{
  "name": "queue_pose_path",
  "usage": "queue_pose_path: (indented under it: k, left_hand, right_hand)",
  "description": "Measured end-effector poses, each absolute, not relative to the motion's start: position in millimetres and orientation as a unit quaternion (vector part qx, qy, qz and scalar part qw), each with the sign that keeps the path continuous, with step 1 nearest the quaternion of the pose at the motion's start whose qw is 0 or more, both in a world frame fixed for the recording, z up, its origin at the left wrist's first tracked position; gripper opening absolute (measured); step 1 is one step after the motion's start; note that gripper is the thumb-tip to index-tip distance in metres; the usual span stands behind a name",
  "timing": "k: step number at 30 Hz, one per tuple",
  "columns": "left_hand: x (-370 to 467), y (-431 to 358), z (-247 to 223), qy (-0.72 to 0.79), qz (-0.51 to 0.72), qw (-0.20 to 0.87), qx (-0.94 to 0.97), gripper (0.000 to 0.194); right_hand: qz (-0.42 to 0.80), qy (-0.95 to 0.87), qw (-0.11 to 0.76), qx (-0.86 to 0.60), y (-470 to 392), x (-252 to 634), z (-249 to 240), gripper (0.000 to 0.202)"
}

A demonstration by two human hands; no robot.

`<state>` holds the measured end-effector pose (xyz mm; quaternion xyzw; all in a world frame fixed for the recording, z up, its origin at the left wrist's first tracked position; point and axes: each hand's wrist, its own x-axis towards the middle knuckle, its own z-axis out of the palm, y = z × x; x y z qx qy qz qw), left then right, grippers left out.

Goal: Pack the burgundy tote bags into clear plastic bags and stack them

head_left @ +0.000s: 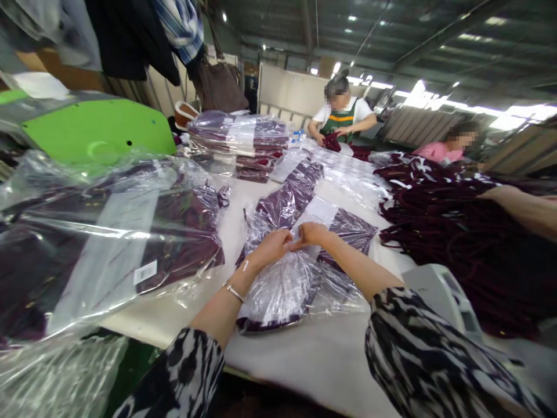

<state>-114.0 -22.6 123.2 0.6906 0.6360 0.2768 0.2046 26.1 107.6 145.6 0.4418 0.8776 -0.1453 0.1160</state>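
the left hand (274, 247) and right hand (314, 234) of a person in patterned sleeves (404, 331) meet over a plastic bag (281, 290) lying on a pale table (300, 357), a dark garment (350, 223) and a white band (319, 210) showing through. the fingertips of both hands appear to pinch the film, creases fanning out toward its near side; how much each finger holds cannot be told. a hard tug could split the film at that point, and uneven tension could rumple the garment or skew the band. slick plastic might also slip loose. with a larger bag (185, 217) at left and a dark pile (452, 244) at right, a wide elbow could snag either.
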Motion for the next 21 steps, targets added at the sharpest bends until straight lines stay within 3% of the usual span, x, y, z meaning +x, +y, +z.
queue_pose_path:
  k: [6, 9, 12, 17, 19, 21]
  left_hand:
    - [-110.8, -110.6, 104.6, 0.673, 0.474, 0.127, 0.553, 0.048]
    - [-116.7, -158.1, 84.4, 0.697, 0.537, 0.178, 0.440, 0.057]
    - [-129.0, -185.3, 77.7, 0.689, 0.590, 0.297, 0.299, 0.061]
    - [-151.1, -189.0, 95.6, 0.608, 0.643, 0.452, 0.114, 0.045]
    - [-154.7, -184.6, 103.6, 0.584, 0.626, 0.507, 0.099, 0.035]
    - [-153.2, -178.4, 110.4, 0.556, 0.604, 0.561, 0.104, 0.022]
  right_hand:
    - [-0.189, 0.843, 0.036, 0.503, 91.1, 53.0, 139.0, 0.057]
    - [-0.169, 0.824, -0.017, 0.541, 73.3, 48.6, 126.4, 0.064]
    - [-0.153, 0.815, -0.070, 0.554, 53.0, 39.9, 126.5, 0.064]
    - [-0.192, 0.828, -0.165, 0.501, 19.7, 78.3, 148.5, 0.049]
    - [-0.238, 0.839, -0.203, 0.445, 4.7, 126.9, 148.8, 0.055]
    - [-0.246, 0.861, -0.180, 0.407, -10.1, 185.7, 138.4, 0.073]
